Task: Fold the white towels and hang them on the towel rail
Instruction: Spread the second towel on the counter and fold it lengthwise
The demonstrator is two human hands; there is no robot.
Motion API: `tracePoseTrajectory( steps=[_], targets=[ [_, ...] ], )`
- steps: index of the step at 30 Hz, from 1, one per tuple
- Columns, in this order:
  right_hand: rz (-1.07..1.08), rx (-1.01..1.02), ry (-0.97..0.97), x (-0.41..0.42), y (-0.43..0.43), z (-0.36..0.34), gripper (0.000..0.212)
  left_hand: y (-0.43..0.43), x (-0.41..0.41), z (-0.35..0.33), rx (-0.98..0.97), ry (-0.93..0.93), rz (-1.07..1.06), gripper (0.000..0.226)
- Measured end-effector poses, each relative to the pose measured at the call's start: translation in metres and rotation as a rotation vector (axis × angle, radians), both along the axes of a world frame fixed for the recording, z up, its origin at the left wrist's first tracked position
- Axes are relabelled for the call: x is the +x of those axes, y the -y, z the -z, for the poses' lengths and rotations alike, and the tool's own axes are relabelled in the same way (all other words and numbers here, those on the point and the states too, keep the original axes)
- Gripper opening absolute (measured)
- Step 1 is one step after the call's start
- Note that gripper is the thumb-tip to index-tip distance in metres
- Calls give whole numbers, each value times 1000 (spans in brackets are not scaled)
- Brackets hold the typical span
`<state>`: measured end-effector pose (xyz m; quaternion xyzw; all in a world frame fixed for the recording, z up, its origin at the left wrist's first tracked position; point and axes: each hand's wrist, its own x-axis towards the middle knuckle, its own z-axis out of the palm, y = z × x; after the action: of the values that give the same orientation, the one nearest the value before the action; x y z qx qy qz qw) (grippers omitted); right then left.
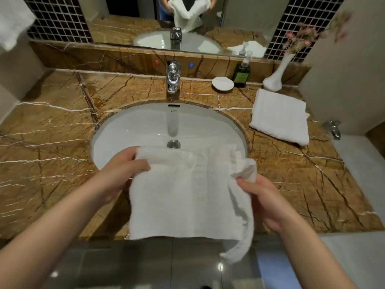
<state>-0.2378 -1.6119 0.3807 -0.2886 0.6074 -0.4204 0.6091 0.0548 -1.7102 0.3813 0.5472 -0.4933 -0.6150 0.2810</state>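
I hold a white towel up in front of the sink, and it hangs down over the counter's front edge. My left hand pinches its upper left corner. My right hand grips the bunched upper right corner, where a loose strip droops lower than the rest. A second white towel lies folded flat on the counter at the right. Another white towel hangs at the upper left edge; whatever it hangs from is out of view.
The brown marble counter holds an oval white sink with a chrome tap. Behind, at the right, stand a soap dish, a dark pump bottle and a white vase with pink flowers. A mirror lines the back wall.
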Motion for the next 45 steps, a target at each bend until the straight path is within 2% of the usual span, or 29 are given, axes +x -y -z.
tracePoseTrajectory(
  steps=[3, 7, 9, 10, 11, 12, 14, 18, 19, 21, 23, 25, 28, 30, 31, 34, 36, 38, 40, 42, 43, 45],
  targets=[
    [12, 48, -46, -19, 0, 13, 21, 1, 8, 13, -44, 245, 84, 38],
    [-61, 78, -178, -18, 1, 34, 20, -9, -9, 35, -215, 818, 264, 46],
    [-71, 61, -185, -18, 2, 37, 22, -8, -25, 33, -380, 1156, 358, 64],
    [-74, 48, -180, -18, 4, 37, 23, -6, -34, 30, -510, 1267, 396, 71],
    [-81, 40, -177, -18, 5, 36, 25, -6, -45, 28, -649, 1286, 413, 73],
    [-87, 38, -173, -17, 5, 35, 27, -6, -59, 26, -749, 1217, 417, 71],
    [-102, 30, -159, -16, 7, 32, 33, -9, -89, 24, -746, 963, 421, 69],
    [-122, -20, 0, -16, 7, 29, 20, -6, -140, 34, -418, 612, 484, 80],
    [-113, -37, 22, -15, 7, 29, 22, -4, -147, 37, -308, 546, 484, 81],
    [-43, -92, -29, -11, 9, 33, 26, 0, -156, 43, -133, 452, 432, 78],
    [66, -121, -142, -11, 11, 36, 21, 1, -159, 45, -116, 390, 315, 56],
    [158, -70, -198, -19, 15, 36, 18, -1, -155, 42, -133, 241, 160, 20],
    [212, -23, -224, -41, 21, 32, 14, -4, -143, 27, -9, 26, -27, 8],
    [237, -40, -328, -59, 28, 30, 18, -5, -132, 14, 78, 6, -40, 20],
    [242, -43, -400, -69, 31, 29, 20, -5, -128, 9, 99, 18, -7, 18],
    [180, -12, -675, -106, 42, 31, 9, -7, -119, 0, 32, 96, 89, 22],
    [173, 29, -878, -131, 45, 37, 3, -7, -119, 0, -40, 154, 113, 35],
    [163, 64, -1104, -146, 44, 44, 12, -6, -122, 5, -100, 235, 170, 42],
    [107, 55, -1304, -149, 42, 49, 25, -7, -126, 8, -151, 324, 227, 34],
    [61, 21, -1491, -142, 37, 54, 50, -8, -128, 12, -186, 357, 265, 22],
    [54, -22, -1561, -134, 34, 56, 59, -8, -129, 13, -191, 358, 275, 17],
    [-10, -148, -1585, -107, 24, 60, 61, -8, -127, 13, -205, 321, 277, 17]
  ],
)
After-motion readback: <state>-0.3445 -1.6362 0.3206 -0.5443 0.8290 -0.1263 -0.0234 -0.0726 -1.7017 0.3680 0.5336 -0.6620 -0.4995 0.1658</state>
